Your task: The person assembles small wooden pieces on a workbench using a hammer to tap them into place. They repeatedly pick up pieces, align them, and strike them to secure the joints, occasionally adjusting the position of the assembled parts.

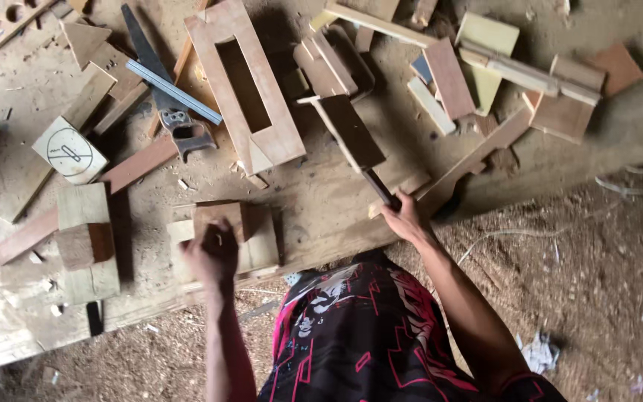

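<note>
On the dusty workbench (321,216), the left hand (213,253) presses a hard wood block (251,238); beside the block, the right hand (403,217) grips a heavy cleaver (351,134) by its handle.

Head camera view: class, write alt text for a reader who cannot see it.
A person's right hand grips a cleaver-like blade by its handle, while the left hand presses a small wooden block on a workbench strewn with offcuts and a handsaw.

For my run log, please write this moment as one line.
left hand: resting on small wood block | right hand: gripping cleaver handle, blade raised | workbench: handsaw, slotted board, offcuts
</note>
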